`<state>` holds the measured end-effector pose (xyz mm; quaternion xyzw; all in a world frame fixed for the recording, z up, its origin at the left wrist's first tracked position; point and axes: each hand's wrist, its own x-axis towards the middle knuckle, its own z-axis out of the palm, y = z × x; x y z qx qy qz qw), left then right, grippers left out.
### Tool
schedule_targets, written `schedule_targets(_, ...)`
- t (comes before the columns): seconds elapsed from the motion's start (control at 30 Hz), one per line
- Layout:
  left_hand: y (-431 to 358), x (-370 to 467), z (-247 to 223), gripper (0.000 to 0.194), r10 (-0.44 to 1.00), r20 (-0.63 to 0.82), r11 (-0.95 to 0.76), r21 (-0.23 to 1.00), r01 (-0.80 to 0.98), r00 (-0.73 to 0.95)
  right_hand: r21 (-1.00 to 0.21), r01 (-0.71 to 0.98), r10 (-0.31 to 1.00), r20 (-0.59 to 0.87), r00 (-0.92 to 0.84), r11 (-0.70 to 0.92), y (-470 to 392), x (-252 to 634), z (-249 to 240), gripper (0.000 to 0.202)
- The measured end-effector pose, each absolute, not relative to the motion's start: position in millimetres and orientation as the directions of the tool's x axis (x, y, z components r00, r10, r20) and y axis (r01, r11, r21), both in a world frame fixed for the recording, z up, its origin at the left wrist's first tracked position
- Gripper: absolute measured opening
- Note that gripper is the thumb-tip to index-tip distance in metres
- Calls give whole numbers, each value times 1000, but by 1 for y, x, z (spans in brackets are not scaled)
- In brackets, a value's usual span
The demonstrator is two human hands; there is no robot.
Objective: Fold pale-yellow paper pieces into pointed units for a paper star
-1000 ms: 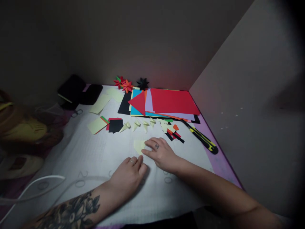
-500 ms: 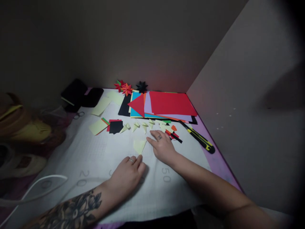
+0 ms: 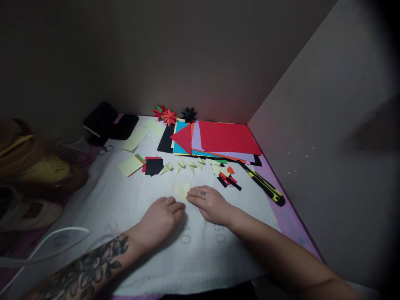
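Note:
A small piece of pale yellow paper point(image 3: 181, 190) lies on the white sheet in front of me, its right edge folded over. My right hand point(image 3: 211, 204) has its fingers drawn together on that right edge, pressing it. At the paper's lower corner, my left hand point(image 3: 164, 218) is closed with curled fingers and thumb; its fingertips touch the corner and their exact hold is partly hidden. Just beyond stand several folded pale yellow paper pieces point(image 3: 180, 167) in a row.
A yellow-black utility knife point(image 3: 265, 187) lies at right, beside paper scraps point(image 3: 226, 173). Coloured sheets point(image 3: 229, 137) are stacked behind, near paper stars point(image 3: 169, 117). Paper squares point(image 3: 131, 166), scissors point(image 3: 105, 150) and a black case point(image 3: 123, 127) sit at left. A white cable point(image 3: 62, 230) curves at lower left.
My right hand has moved down and left onto the paper's right edge, its fingers now closer together. My left hand has shifted slightly left and its fingers are more curled.

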<state>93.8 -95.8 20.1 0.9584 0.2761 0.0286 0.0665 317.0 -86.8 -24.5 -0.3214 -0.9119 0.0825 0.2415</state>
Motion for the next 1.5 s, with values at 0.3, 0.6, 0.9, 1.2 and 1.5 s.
schedule_targets(0.3, -64, 73, 8, 26, 486, 173, -870, 9, 492, 857, -368, 486, 606, 389, -694, 793, -84, 321, -28, 39)
schedule_targets(0.6, -46, 74, -8, 19, 523, 335, -845, 325, 425, 784, -322, 488, 581, 345, -738, 811, -81, 321, -22, 39)
schedule_targets(0.9, -36, 81, -4, 15, 569, 237, -767, 498, 405, 787, -294, 500, 573, 277, -771, 815, -81, 323, -24, 34)
schedule_targets(1.2, -34, 94, -5, 16, 756, 93, -593, 518, 617, 648, -310, 501, 579, 264, -771, 808, -81, 324, -25, 31)
schedule_targets(1.5, -36, 101, -7, 13, 803, 57, -545, 474, 692, 594, -377, 492, 598, 249, -762, 785, -80, 322, -25, 34)
